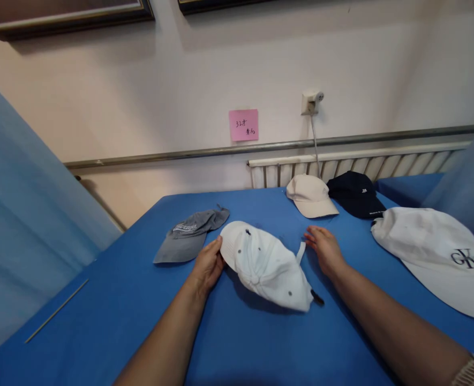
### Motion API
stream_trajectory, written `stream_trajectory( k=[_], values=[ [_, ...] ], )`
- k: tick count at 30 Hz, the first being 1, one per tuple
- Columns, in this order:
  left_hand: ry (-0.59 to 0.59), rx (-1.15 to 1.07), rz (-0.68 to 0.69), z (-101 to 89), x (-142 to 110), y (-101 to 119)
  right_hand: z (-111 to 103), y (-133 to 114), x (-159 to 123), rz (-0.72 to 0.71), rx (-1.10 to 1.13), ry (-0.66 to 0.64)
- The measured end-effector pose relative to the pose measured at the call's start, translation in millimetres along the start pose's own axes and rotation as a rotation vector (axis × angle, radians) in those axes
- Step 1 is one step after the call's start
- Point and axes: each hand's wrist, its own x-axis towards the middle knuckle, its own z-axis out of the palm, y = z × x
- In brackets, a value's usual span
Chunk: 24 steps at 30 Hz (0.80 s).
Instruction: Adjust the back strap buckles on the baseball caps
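Note:
A white baseball cap (269,265) with a small dark emblem is tilted over the blue table, its brim toward the left. My left hand (210,265) grips the brim's edge, thumb on top. On the other side, my right hand (323,246) is beside the cap's loose white strap (301,252), fingers extended and somewhat apart; whether the fingertips touch the strap is hard to tell. A dark piece (317,298) sticks out at the cap's back edge. Left of my left hand lies a grey cap (190,233) with white lettering.
On the blue table (140,321), a cream cap (311,195) and a black cap (355,194) lie at the back right. A larger white cap (433,246) lies at the right. A thin stick (55,312) lies at left. Behind are a radiator (365,163) and metal rail (180,155).

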Motion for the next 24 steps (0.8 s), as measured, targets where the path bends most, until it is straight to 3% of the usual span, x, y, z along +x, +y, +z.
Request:
stream_trajectory(
  k=[6,11,15,18,24],
  values=[
    [0.013,0.035,-0.016,2.7,1.1,-11.0,11.8,-2.0,-20.2,-0.096,-0.241,-0.351],
    [0.017,-0.062,-0.073,2.0,2.4,-9.6,10.3,-14.1,-38.6,-0.296,-0.462,-0.430],
    [0.026,-0.138,-0.078,0.0,6.3,-7.9,11.9,-15.7,-47.9,-0.254,-0.529,-0.567],
    [-0.071,-0.159,-0.072,2.9,1.5,-6.6,16.8,-7.8,-49.4,-0.201,-0.520,-0.563],
    [-0.358,-0.077,-0.093,27.3,-29.3,-18.7,24.4,7.6,-44.2,-0.090,-0.273,-0.385]
  ],
)
